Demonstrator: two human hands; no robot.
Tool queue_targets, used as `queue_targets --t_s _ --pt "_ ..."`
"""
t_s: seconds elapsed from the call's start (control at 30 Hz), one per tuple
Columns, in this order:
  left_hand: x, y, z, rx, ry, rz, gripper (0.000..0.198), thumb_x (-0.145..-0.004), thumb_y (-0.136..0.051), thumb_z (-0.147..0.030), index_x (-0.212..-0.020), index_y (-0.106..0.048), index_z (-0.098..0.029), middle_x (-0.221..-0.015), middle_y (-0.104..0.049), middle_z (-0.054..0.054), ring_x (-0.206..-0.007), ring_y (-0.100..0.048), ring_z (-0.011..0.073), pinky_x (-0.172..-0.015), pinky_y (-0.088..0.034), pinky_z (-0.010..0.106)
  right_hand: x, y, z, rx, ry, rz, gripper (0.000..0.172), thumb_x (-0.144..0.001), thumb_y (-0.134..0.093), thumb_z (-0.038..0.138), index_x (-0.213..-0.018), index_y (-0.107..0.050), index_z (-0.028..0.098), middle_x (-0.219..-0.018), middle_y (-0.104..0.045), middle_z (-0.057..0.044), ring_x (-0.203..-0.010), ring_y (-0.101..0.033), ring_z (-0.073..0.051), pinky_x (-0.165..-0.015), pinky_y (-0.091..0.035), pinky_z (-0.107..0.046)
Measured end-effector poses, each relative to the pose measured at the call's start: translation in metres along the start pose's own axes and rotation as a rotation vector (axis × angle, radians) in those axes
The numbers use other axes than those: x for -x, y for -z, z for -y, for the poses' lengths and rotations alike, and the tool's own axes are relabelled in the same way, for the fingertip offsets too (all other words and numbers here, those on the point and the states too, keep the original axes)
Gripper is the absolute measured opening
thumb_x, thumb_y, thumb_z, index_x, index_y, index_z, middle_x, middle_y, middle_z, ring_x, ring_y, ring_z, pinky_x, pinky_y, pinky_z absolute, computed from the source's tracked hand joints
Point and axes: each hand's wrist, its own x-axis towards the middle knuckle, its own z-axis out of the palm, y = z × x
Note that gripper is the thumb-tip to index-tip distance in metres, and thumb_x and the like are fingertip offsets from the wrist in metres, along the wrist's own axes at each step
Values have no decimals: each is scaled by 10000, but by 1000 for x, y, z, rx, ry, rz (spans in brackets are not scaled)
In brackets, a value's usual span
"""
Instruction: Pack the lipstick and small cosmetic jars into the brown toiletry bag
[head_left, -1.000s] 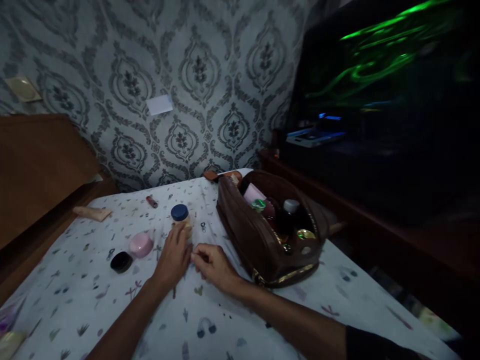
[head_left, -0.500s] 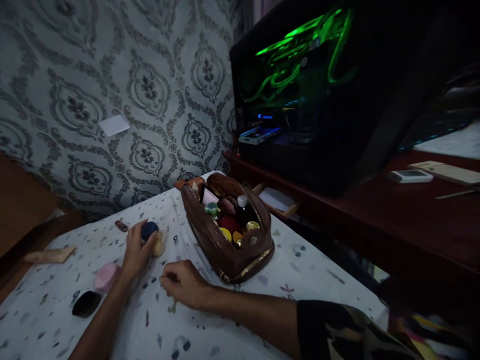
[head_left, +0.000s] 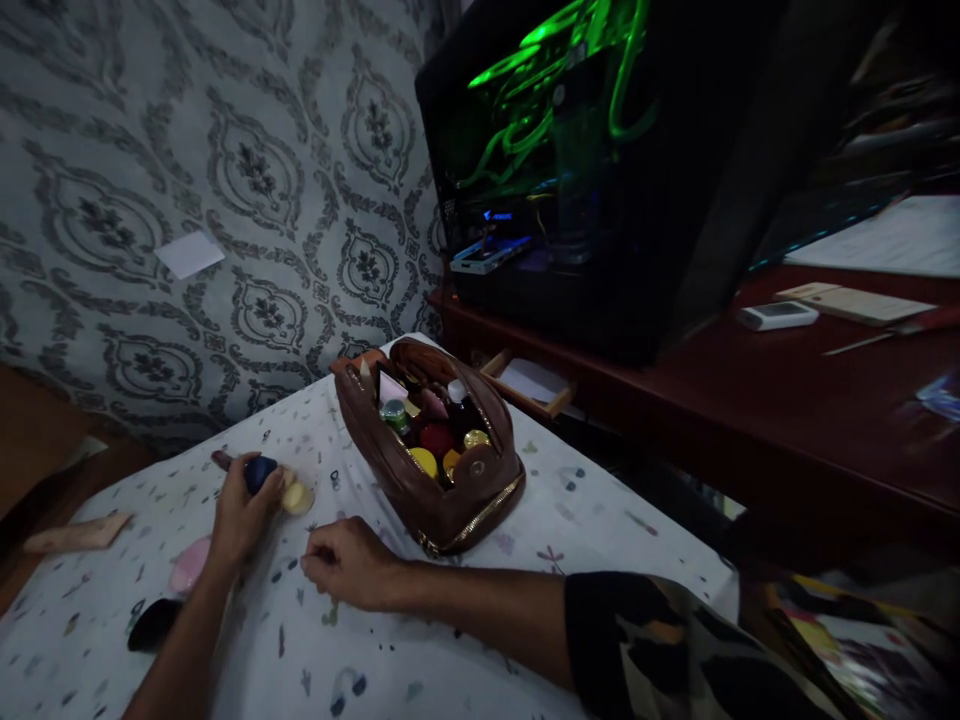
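Observation:
My left hand [head_left: 238,505] is closed around a small dark blue round container [head_left: 259,474] at the table's left. A pale yellow round item [head_left: 298,498] sits right beside it, close to my fingers. My right hand [head_left: 346,560] is curled into a loose fist above the patterned cloth, and whether anything is inside it is hidden. Just beyond that fist stands a brown leather bag [head_left: 420,505], unzipped and filled with several small bottles and jars. Among them are a yellow lid [head_left: 424,462], a gold cap [head_left: 476,439] and a green-topped jar [head_left: 393,413].
A pink round item [head_left: 190,565] and a black cup-like object [head_left: 154,625] lie beside my left forearm. A flat wooden-looking piece [head_left: 77,534] rests at the left edge. Behind the bag are an open small drawer [head_left: 536,385], a dark red desk [head_left: 675,420] and a green-lit computer case [head_left: 622,250].
The whole view has shifted, so things appear further left. My left hand still grips the blue container, and my right hand stays curled in nearly the same place over the cloth.

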Motion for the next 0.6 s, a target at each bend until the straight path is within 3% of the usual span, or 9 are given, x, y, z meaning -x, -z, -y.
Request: queue_targets --t_s 0.13,0.23,0.33,0.47,0.6 --pt "22 19 -2 -131 -108 -54 697 -788 -490 -696 -1269 -509 -192 -1173 -589 130 -1124 -573 343 -950 -481 483 -2 -3 -4 16 29 -1 178 -789 -599 136 -623 -558 182 -546 -560 66 -539 -516 -94 -565 -353 -204" --pt "47 28 -7 -202 -84 -17 645 -839 -452 -697 -1264 -506 -215 -1199 -583 121 -1095 -602 333 -892 -507 459 -3 -5 -5 39 47 -25 170 -784 -599 116 -632 -564 184 -546 -556 69 -559 -524 -96 -584 -361 -203" --pt "69 29 -10 -238 -60 28 580 -878 -434 -677 -1237 -506 -228 -1178 -607 104 -1013 -635 320 -828 -518 442 -2 -5 -5 55 52 -23 144 -786 -606 119 -664 -579 190 -558 -547 73 -576 -528 -100 -597 -371 -204" --pt "83 22 -9 -223 -150 32 502 -908 -417 -609 -1182 -534 -204 -1114 -624 110 -978 -633 317 -836 -512 458 -3 -5 -9 77 50 -18 78 -785 -622 133 -820 -625 203 -631 -542 68 -635 -538 -112 -631 -398 -212" --pt "91 17 -9 -147 -208 13 366 -929 -449 -499 -1113 -562 -203 -1046 -638 94 -940 -634 282 -831 -514 433 -7 -7 -10 175 64 -51 339 -739 -658 123 -1066 -597 190 -887 -594 8 -786 -581 -142 -747 -463 -263"
